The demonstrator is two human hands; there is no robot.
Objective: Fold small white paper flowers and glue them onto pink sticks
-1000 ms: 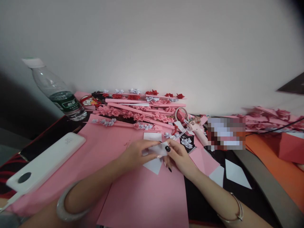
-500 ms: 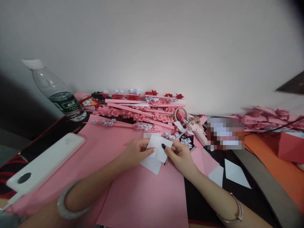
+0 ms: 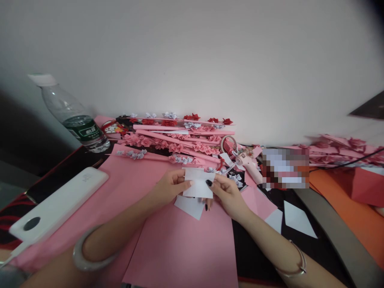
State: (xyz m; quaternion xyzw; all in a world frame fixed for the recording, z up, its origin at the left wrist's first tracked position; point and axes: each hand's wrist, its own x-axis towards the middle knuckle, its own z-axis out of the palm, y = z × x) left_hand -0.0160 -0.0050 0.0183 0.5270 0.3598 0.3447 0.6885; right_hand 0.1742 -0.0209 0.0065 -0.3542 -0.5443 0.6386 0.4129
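A small white paper sheet (image 3: 199,185) is held up between both hands, its face toward me. My left hand (image 3: 172,186) pinches its left edge, thumb in front and fingers behind. On the other side, my right hand (image 3: 229,196) grips the right edge with the black-nailed thumb on the front; some of its fingers show below the sheet. Another white paper piece (image 3: 190,207) lies under the hands on the large pink paper (image 3: 186,252). Parts of the fingers are hidden behind the sheet.
Folded paper flowers on pink stems (image 3: 171,144) are heaped along the wall. A water bottle (image 3: 81,120) and a white power bank (image 3: 60,204) stand and lie on the left. To the right are a glue gun (image 3: 249,164), a tape roll (image 3: 222,145), white paper (image 3: 300,220) and orange paper (image 3: 339,200).
The held white sheet has turned from a tilted position to nearly level. My hands have shifted slightly, and the fingers of the right hand now show beneath it.
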